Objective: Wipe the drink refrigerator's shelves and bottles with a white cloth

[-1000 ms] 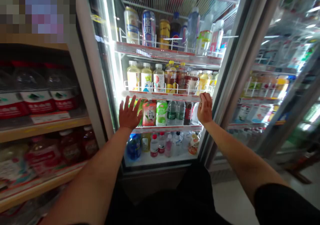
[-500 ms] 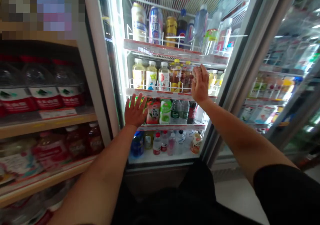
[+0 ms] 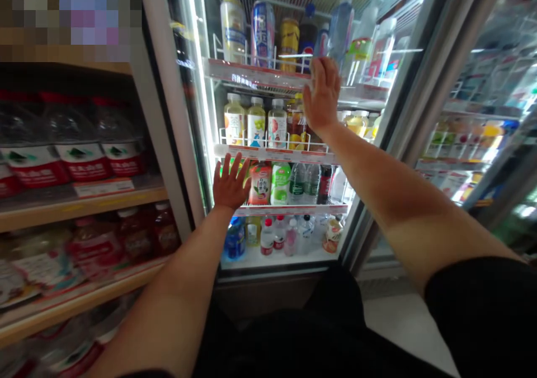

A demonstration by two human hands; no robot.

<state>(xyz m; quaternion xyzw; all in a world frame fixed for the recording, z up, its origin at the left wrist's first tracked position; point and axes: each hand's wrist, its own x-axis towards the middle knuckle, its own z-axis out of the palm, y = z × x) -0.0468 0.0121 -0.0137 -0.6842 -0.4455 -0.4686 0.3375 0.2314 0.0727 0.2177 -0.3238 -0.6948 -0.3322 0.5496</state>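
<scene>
My left hand [image 3: 230,182] is raised with its fingers spread, in front of the left part of a lit drinks fridge [image 3: 342,269]. Just right of it stand a red-orange bottle [image 3: 260,184] and a green-and-white bottle [image 3: 280,184]. My right hand [image 3: 322,97] is higher, palm toward the fridge, thumb apart and fingers up, with nothing seen in it. It overlaps the upper shelf's edge strip [image 3: 260,75] and covers some bottles behind. A dark bottle with a blue cap [image 3: 307,42] shows just above its fingers. I cannot tell whether either hand touches glass.
Tall cans [image 3: 234,28] line the upper shelf, with pale-capped juice bottles [image 3: 255,122] below. Small bottles [image 3: 267,237] stand on the fridge floor. At left, a wooden-edged shelf [image 3: 84,213] holds red-labelled water bottles [image 3: 79,160]. A metal door frame [image 3: 436,81] slants down the right.
My right hand has moved up and slightly left, from the juice bottle row to the upper shelf's edge. My left hand stays spread at nearly the same place. The view has shifted slightly.
</scene>
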